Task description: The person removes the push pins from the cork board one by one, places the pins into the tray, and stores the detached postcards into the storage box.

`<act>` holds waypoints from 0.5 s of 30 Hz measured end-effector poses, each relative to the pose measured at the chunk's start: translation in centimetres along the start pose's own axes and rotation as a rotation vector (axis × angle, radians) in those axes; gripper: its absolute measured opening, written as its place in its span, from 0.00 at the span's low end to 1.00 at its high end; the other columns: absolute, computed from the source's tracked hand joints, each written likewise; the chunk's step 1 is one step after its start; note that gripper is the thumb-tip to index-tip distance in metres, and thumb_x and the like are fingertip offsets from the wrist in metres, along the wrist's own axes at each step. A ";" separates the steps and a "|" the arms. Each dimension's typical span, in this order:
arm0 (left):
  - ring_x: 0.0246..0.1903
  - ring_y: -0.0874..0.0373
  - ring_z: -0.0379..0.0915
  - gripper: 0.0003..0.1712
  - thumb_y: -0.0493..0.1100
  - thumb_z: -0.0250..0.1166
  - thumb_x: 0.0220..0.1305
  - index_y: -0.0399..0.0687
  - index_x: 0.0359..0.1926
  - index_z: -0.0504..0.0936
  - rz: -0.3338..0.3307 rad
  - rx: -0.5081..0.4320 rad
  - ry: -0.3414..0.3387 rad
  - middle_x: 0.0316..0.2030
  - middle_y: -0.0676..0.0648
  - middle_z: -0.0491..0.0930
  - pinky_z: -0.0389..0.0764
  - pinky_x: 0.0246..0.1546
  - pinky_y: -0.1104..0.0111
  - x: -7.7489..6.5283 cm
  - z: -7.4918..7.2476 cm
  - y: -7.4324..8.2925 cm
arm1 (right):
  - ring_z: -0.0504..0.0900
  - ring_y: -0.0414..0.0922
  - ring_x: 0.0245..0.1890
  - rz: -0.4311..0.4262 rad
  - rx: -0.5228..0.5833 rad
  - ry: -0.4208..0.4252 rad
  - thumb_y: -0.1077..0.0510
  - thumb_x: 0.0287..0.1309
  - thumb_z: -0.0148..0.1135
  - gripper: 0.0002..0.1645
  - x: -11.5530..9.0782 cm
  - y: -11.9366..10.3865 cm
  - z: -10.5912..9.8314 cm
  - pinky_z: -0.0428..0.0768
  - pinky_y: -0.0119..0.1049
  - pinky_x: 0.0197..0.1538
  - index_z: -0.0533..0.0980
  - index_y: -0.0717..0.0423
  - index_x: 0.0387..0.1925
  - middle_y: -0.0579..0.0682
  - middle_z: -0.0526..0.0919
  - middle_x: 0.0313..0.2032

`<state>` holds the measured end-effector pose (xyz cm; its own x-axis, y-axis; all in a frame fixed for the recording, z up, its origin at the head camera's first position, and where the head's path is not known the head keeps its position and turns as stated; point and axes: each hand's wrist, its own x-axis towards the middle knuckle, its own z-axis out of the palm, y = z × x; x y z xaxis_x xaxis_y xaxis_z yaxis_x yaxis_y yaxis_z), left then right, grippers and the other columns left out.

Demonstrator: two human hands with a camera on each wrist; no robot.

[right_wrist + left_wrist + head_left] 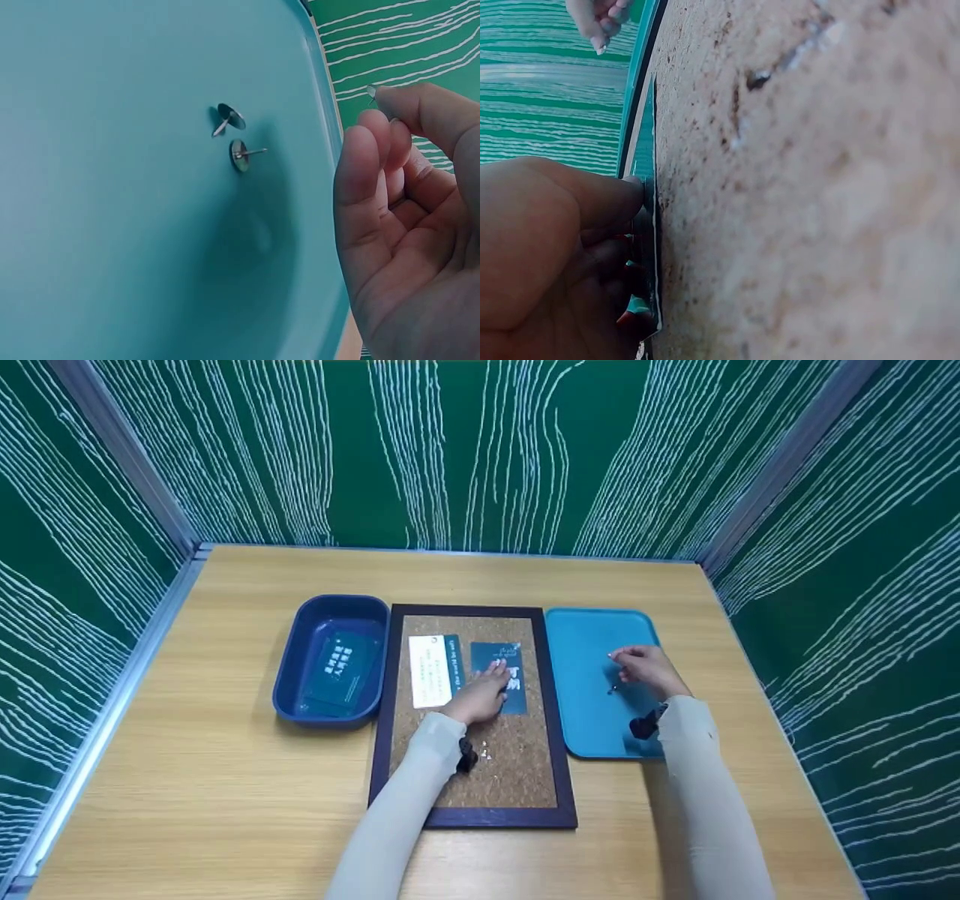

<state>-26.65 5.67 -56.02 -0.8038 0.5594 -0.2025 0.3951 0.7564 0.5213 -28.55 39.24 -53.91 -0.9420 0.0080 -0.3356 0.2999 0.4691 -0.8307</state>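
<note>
My left hand [480, 696] presses with its fingers on a dark green card [486, 654] with white print, lying on a framed corkboard [517, 784]. In the left wrist view the card [647, 124] shows edge-on, flat to the cork, under the thumb and fingertips. Over the blue-green tray [589, 727], my right hand [651, 669] pinches a thumbtack [371, 91] between thumb and fingertip. Below it, two more metal thumbtacks lie on the tray: one thumbtack [232, 116] with its point slanting down, another thumbtack [239, 156] on its side.
Left of the pressed card, a white and green card [430, 671] lies on the cork. Several small shiny bits [485, 751] are lower on the board. A dark blue bin [330, 599] with green cards [341, 671] stands left of the board. Green walls enclose the table.
</note>
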 end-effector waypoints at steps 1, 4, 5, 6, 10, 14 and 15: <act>0.76 0.54 0.37 0.30 0.44 0.45 0.75 0.43 0.74 0.54 -0.001 -0.001 0.002 0.76 0.45 0.44 0.43 0.75 0.59 0.0 0.0 0.0 | 0.78 0.36 0.30 0.003 -0.003 0.001 0.49 0.69 0.52 0.25 0.0 0.0 0.0 0.81 0.27 0.38 0.72 0.66 0.56 0.53 0.75 0.41; 0.76 0.54 0.37 0.30 0.44 0.45 0.75 0.44 0.74 0.54 -0.002 -0.003 -0.001 0.76 0.45 0.44 0.43 0.76 0.59 0.0 0.0 0.0 | 0.77 0.37 0.32 0.016 -0.012 0.004 0.48 0.69 0.52 0.25 -0.1 0.0 0.0 0.81 0.27 0.39 0.72 0.64 0.56 0.53 0.75 0.42; 0.76 0.54 0.37 0.30 0.44 0.45 0.75 0.44 0.74 0.54 -0.001 -0.006 -0.001 0.76 0.45 0.44 0.43 0.76 0.59 0.0 0.0 0.0 | 0.77 0.37 0.32 0.021 -0.014 0.004 0.48 0.69 0.52 0.25 -0.1 0.0 0.0 0.81 0.27 0.40 0.72 0.64 0.56 0.53 0.75 0.42; 0.76 0.54 0.37 0.30 0.44 0.45 0.75 0.44 0.74 0.54 -0.001 -0.009 -0.003 0.76 0.45 0.44 0.42 0.76 0.59 -0.1 0.0 0.0 | 0.77 0.37 0.32 0.023 -0.018 0.004 0.48 0.69 0.52 0.25 -0.1 -0.1 0.0 0.81 0.27 0.40 0.72 0.63 0.56 0.53 0.75 0.42; 0.76 0.54 0.36 0.29 0.44 0.44 0.75 0.44 0.74 0.54 0.000 -0.014 -0.007 0.76 0.46 0.44 0.42 0.76 0.59 -0.1 -0.1 0.0 | 0.77 0.38 0.33 0.030 -0.019 0.004 0.47 0.69 0.51 0.25 -0.3 -0.1 -0.1 0.81 0.28 0.40 0.72 0.62 0.56 0.53 0.75 0.43; 0.76 0.55 0.36 0.29 0.44 0.44 0.75 0.45 0.74 0.53 -0.002 -0.017 -0.011 0.76 0.46 0.43 0.41 0.76 0.59 -0.1 -0.1 0.0 | 0.77 0.39 0.34 0.040 -0.016 0.000 0.47 0.69 0.51 0.25 -0.4 -0.1 -0.2 0.81 0.28 0.41 0.72 0.62 0.56 0.54 0.75 0.45; 0.76 0.55 0.36 0.29 0.44 0.44 0.75 0.45 0.74 0.53 -0.002 -0.018 -0.011 0.76 0.46 0.43 0.41 0.76 0.59 -0.1 -0.1 0.0 | 0.77 0.39 0.34 0.045 -0.013 0.004 0.46 0.69 0.51 0.25 -0.4 -0.1 -0.2 0.81 0.28 0.41 0.72 0.61 0.56 0.54 0.74 0.45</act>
<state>-26.60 5.64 -55.94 -0.7994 0.5617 -0.2129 0.3851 0.7513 0.5360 -28.24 39.35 -53.57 -0.9282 0.0324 -0.3707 0.3398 0.4798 -0.8089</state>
